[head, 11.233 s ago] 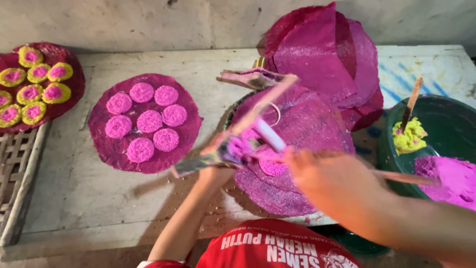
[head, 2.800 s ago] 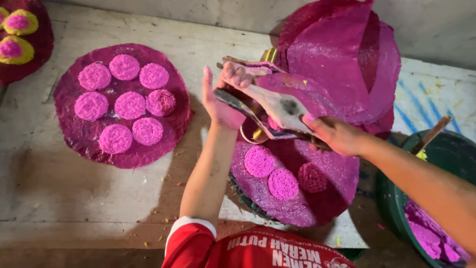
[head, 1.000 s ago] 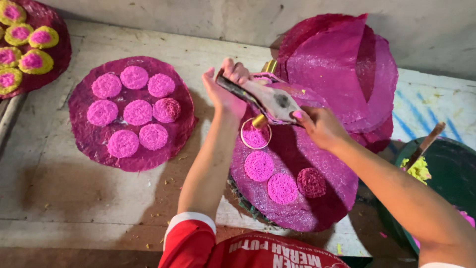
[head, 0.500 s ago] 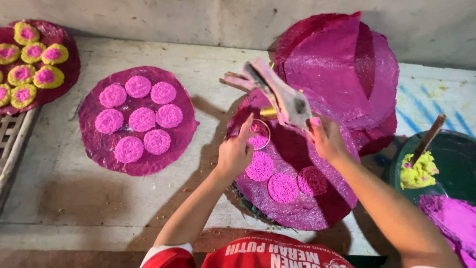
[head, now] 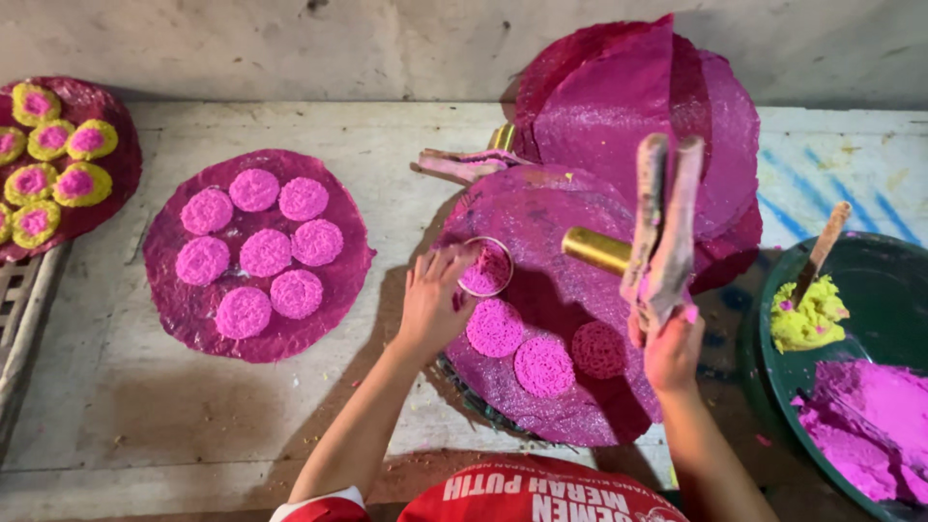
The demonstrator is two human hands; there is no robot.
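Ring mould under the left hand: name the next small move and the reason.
Probably lift the ring mould straight up with the left hand. It looks packed with pink dough on the purple mat, and three finished discs already lie beside it without a ring.

ring (head: 486, 267): thin shiny metal
press (head: 660, 232): rough wood, stained pink
tube (head: 596, 249): shiny gold metal
table (head: 406, 145): rough, dull wood

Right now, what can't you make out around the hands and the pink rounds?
- Head view: the left hand covers part of the metal ring, so its grip is unclear.
- The wooden press in the right hand hides its own working face.
- The green basin is cut off by the right edge.
- The stack under the purple mat is hidden.
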